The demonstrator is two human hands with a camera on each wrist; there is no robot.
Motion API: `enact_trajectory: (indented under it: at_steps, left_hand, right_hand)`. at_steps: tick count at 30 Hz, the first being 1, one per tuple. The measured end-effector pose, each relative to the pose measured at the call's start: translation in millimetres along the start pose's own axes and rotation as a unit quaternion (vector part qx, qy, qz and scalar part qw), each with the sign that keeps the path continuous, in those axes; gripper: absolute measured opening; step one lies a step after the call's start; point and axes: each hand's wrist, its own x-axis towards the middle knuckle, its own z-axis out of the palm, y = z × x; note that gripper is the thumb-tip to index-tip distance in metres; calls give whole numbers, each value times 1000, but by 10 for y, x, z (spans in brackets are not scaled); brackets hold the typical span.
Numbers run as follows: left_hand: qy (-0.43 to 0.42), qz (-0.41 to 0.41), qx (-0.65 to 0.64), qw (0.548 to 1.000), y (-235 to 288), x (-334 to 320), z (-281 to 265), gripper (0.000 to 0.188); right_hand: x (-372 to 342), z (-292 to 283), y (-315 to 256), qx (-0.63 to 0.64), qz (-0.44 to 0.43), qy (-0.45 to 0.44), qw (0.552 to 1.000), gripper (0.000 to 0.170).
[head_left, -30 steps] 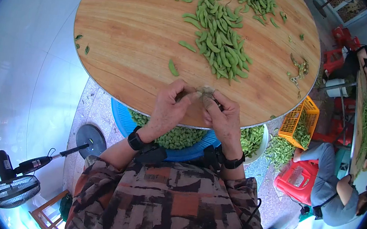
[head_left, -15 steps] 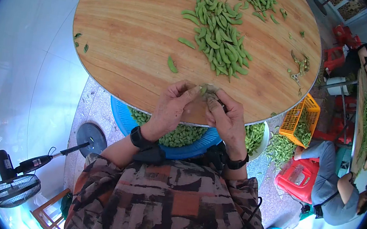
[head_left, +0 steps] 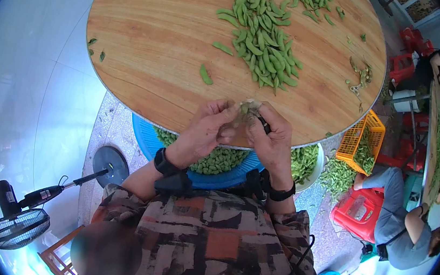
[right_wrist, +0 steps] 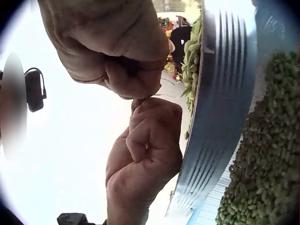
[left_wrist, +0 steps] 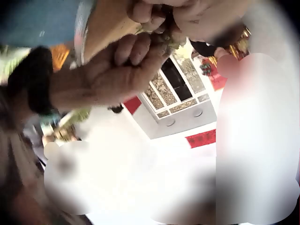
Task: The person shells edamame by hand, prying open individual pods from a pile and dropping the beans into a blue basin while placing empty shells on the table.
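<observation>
Left hand [head_left: 206, 124]: fingers curled, grip nearly closed, thumb and forefinger pinching one end of a small green pod [head_left: 245, 108]; right hand [head_left: 273, 135]: fingers likewise curled, thumb and forefinger pinching the same pod from the other side; fingertips of the two hands meet or nearly meet at it, and the pod's outline is blurred. A dark item [head_left: 263, 123] shows at the right forefinger; its kind cannot be told.

The pod is held above the near edge of the round wooden bench [head_left: 149, 48]; a lone pod [head_left: 206, 74] lies on the bench just ahead of the left hand; a second stray pod [head_left: 222, 47] lies farther off, beside the main heap of pods [head_left: 268, 48]; withered scraps [head_left: 363, 75] lie toward the right edge.

Below the near edge stands a blue basin [head_left: 140, 135] holding shelled beans [head_left: 219, 164]; to its right, a white bowl [head_left: 318, 168] of green material; farther right, a yellow crate [head_left: 345, 145], tilted, with greens inside and more spilled on the floor beside it.
</observation>
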Motion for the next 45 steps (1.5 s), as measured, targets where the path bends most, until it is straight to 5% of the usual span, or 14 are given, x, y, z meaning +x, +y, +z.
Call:
enact_trajectory:
  at_steps: [5,7,8,10,14,19,20,22,25,32,38,40,44,45]
  left_hand:
    - [-7,157,367,917,41,11,-51,17]
    - [8,226,555,800,86,-35,-58,13]
    - [8,226,555,800,73,-36,-52,13]
    - [23,385,642,662,37,-31,-30,9]
    - [14,356,676,646,90,-67,-101,8]
    - [-49,164,469,867,139,-33,-205,12]
    - [-48,165,469,867,149,-32,-198,12]
    - [-9,-11,257,966,188,-49,-143,13]
    - [-21,-46,72,996,192,-51,-173,14]
    - [18,16,-11,1000,4,-41,-102,27]
    - [-117,-18,41,992,137,-302,-163,30]
    - [-258,48,376,889,142,-375,-305,28]
    - [-237,129,556,786,396,-366,-273,26]
    - [-130,231,649,713,470,-253,-334,25]
  right_hand:
    - [-30,27,-131,-86,-49,6,995,20]
    - [-31,26,-159,-104,-53,-4,993,20]
    - [-27,37,-171,-125,-66,1,990,20]
    - [-26,67,-174,-145,-80,6,986,20]
    - [-25,95,-118,-181,-94,20,979,19]
    - [-14,134,-74,-199,-87,11,976,20]
    - [-35,186,-72,-219,-93,23,971,21]
    - [-70,252,-88,-240,-96,34,965,22]
    - [-85,308,-121,-275,-140,35,951,24]
    - [15,222,-46,-221,-123,66,965,19]
    - [-153,-642,-236,-154,13,0,988,18]
    - [-326,-1071,-339,-228,-75,-54,969,18]
    - [-694,-1562,-388,-300,70,-9,951,22]
    - [-715,-1592,-391,-346,106,32,932,23]
